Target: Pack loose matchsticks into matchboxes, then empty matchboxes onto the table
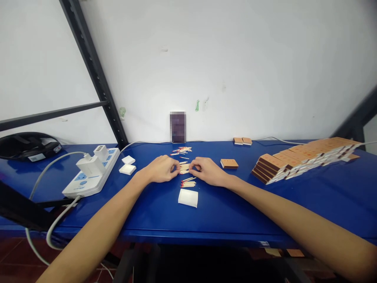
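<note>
My left hand (161,169) and my right hand (206,171) rest on the blue table (241,208), facing each other. Both pinch the ends of a small bundle of red-tipped matches (184,168) held between them. More loose matches (188,182) lie just below the bundle, and another scatter of matches (182,150) lies farther back. A white inner matchbox tray (188,197) sits on the table in front of my hands. A single brown matchbox (229,163) lies right of my right hand.
A long leaning row of brown matchboxes (303,159) fills the right side. Two matchboxes (242,140) lie at the back. Two white trays (127,165) and a white power strip (92,171) with chargers sit left. A dark headset (28,146) is far left.
</note>
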Available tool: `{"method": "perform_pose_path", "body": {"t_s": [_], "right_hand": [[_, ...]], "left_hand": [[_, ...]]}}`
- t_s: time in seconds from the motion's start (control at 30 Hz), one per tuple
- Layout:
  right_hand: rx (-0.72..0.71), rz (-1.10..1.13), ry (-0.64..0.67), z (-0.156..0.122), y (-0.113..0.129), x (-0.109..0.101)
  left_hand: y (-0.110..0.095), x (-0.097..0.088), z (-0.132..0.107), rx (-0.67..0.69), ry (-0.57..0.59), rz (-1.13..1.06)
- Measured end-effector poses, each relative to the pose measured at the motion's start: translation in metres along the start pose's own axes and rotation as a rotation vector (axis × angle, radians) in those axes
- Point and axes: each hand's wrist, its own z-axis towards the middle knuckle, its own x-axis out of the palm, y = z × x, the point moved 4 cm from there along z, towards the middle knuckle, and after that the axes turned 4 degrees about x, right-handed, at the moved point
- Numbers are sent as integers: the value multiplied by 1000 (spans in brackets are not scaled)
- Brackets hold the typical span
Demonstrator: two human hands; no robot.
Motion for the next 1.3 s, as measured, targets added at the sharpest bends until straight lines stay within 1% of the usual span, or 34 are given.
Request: {"method": "perform_pose_path", "body": {"t_s": [0.43, 0.6, 0.7, 0.8, 0.87, 1.03, 1.17, 1.3], "right_hand": [[-66, -22, 5, -1, 2, 3], [-77, 28, 57, -6, 8, -2], [-34, 106, 79, -10, 7, -7], [60, 171, 37, -11, 1, -10], [65, 159, 3, -10, -1, -9], [-2, 60, -40, -5, 0, -1], [0, 4, -29, -2, 0, 2], [25, -16, -8, 1, -1, 2]], "left_hand": [[6, 4, 2, -39, -27, -46], [5, 5, 3, -50, -25, -33], [4, 5, 2, -45, -15, -26], [3, 4, 1, -40, 0, -11], [2, 3, 1, -39, 3, -6], [-2, 1, 0, -6, 8, -36], [-7, 1, 0, 1, 21, -101], [-14, 2, 1, 20, 40, -211]]}}
